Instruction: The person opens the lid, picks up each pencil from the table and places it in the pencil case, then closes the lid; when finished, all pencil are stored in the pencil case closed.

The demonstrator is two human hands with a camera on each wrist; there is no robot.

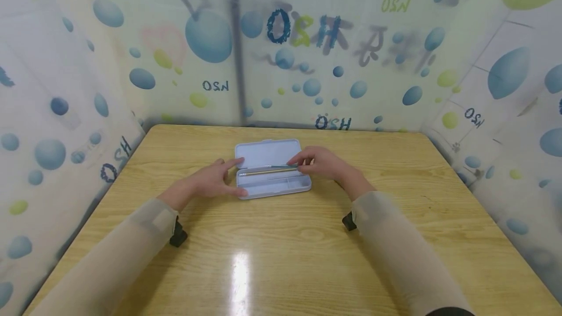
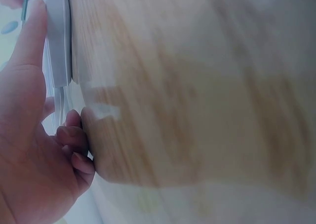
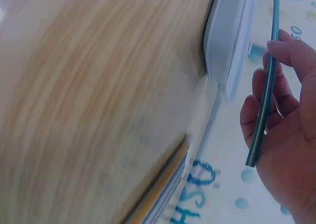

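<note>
- Teal and thin, a plastic pencil-like stick [image 3: 264, 90] is pinched in the fingers of the right hand [image 1: 322, 162], over the open case.
- The pale blue plastic pencil case [image 1: 272, 167] is touched at its left end by the left hand [image 1: 215, 179], fingers straight and relaxed.
- The case is carried mid-way on the light wooden counter [image 1: 281, 257], lid laid back.

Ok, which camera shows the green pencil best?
The right wrist view: the pencil shows nearly full length, pinched in the right hand. The head view shows it only as a thin line over the open case; the left wrist view catches just a sliver.
</note>
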